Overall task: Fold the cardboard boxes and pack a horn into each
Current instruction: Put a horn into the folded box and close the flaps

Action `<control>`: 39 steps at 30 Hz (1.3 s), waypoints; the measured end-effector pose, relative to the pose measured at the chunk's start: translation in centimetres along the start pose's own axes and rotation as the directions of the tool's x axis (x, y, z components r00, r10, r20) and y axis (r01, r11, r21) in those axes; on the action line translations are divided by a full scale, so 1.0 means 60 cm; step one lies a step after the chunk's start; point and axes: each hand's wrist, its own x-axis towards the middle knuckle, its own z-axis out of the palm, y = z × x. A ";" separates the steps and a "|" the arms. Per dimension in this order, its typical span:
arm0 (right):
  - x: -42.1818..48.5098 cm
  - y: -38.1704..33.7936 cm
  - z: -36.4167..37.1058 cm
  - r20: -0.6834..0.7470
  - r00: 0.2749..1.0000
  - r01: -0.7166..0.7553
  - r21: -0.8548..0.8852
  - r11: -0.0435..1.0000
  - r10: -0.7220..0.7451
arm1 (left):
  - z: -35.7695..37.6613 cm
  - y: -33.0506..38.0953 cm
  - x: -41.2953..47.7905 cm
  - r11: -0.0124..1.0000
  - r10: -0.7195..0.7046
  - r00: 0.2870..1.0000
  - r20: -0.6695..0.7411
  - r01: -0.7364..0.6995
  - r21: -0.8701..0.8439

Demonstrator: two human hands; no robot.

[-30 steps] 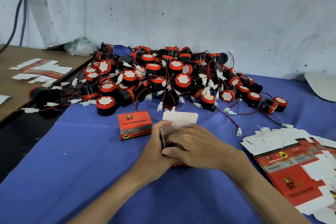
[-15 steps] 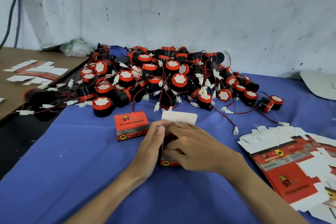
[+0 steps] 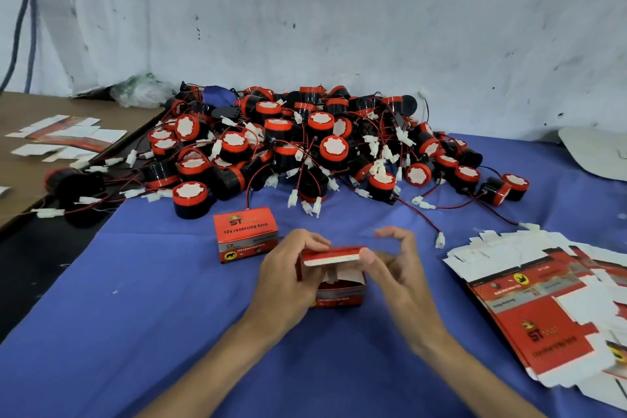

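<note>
Cardboard box (image 3: 336, 292) stood on the blue worktop (image 3: 135, 316), lid half down, held between two hands.
Beyond it sprawled the pile of horns (image 3: 305, 153), with flat box blanks (image 3: 543, 309) to the right and one closed box (image 3: 246, 234) just beside the left hand (image 3: 285, 282). Judged risk: white inner flaps (image 3: 339, 273) stuck up under the red lid flap (image 3: 330, 254), so pushing it down could crease it or leave it untucked. Whether a horn sat inside could not be told, and a stray wire would jam the closure. Left fingers (image 3: 314, 241) curled round the box's left side and over the lid. The right hand (image 3: 400, 275) was loose, its thumb tip touching the lid's right end and its other fingers raised clear.
</note>
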 end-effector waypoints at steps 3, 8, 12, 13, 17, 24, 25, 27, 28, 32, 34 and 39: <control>0.008 0.006 -0.006 -0.019 0.999 -0.030 0.014 0.999 0.030 | -0.009 -0.001 -0.003 0.996 0.066 0.997 0.046 -0.069 0.058; 0.008 0.011 -0.007 0.013 1.000 0.011 -0.046 0.999 -0.010 | -0.034 -0.002 -0.002 0.982 0.141 0.966 0.216 -0.163 0.091; 0.006 0.011 -0.010 0.006 0.988 0.151 -0.287 0.946 -0.156 | -0.040 -0.007 0.006 0.976 0.154 0.965 0.211 -0.182 0.122; 0.005 0.012 -0.013 0.046 0.978 0.207 -0.322 0.924 -0.203 | -0.040 -0.008 0.006 0.978 0.156 0.961 0.228 -0.183 0.104; 0.005 0.021 -0.022 0.181 0.839 0.499 -0.634 0.591 -0.513 | -0.041 -0.015 0.002 0.957 0.221 0.933 0.283 -0.263 0.122; -0.003 0.022 -0.033 0.304 0.838 0.502 -0.756 0.421 -0.453 | -0.048 -0.023 -0.003 0.877 0.322 0.874 0.363 -0.420 0.233; -0.002 0.023 -0.035 0.342 0.828 0.535 -0.719 0.444 -0.444 | -0.047 -0.023 -0.005 0.865 0.334 0.872 0.358 -0.435 0.252; -0.004 0.024 -0.039 0.395 0.809 0.580 -0.656 0.482 -0.435 | -0.045 -0.024 -0.006 0.841 0.355 0.866 0.352 -0.460 0.286; -0.005 0.022 -0.040 0.418 0.801 0.594 -0.639 0.488 -0.428 | -0.045 -0.023 -0.006 0.829 0.362 0.862 0.354 -0.472 0.301; -0.009 0.038 -0.041 0.462 0.768 0.622 -0.704 0.343 -0.443 | -0.029 -0.018 -0.005 0.754 0.414 0.854 0.316 -0.516 0.407; -0.010 0.037 -0.041 0.466 0.782 0.609 -0.715 0.345 -0.415 | -0.019 -0.015 -0.005 0.708 0.435 0.842 0.318 -0.538 0.457; -0.009 0.016 -0.072 0.369 0.852 0.439 -0.890 0.124 -0.372 | -0.014 -0.018 -0.004 0.642 0.459 0.844 0.277 -0.531 0.553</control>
